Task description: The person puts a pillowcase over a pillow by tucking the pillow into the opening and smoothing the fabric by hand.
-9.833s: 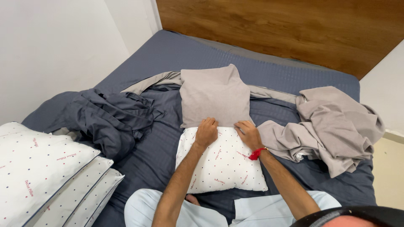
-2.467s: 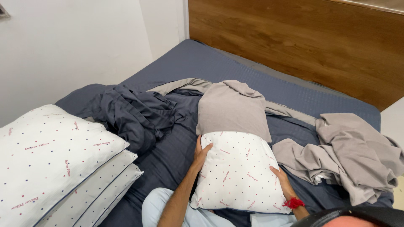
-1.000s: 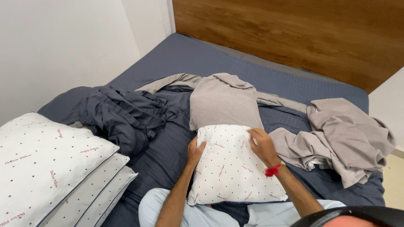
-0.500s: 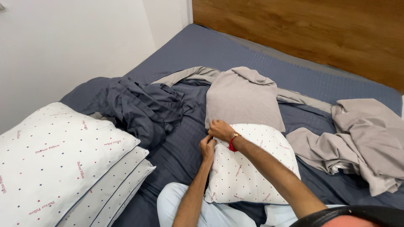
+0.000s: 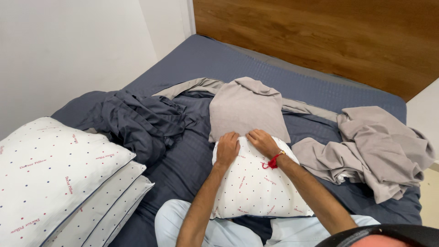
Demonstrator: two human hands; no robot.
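Pillow (image 5: pixel 256 187), white dotted: we press left hand (image 5: pixel 227 149) and right hand (image 5: pixel 263 142) flat at its top edge; grey pillowcase (image 5: pixel 247 107) not yet drawn over.

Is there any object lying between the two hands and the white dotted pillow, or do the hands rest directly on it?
Nothing visible lies between them. The left hand and the right hand rest directly on the top edge of the white dotted pillow, just where the grey pillowcase begins.

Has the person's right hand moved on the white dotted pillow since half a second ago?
Yes. The right hand has shifted rightward from the pillow's top left corner, near the left hand, toward its top middle.
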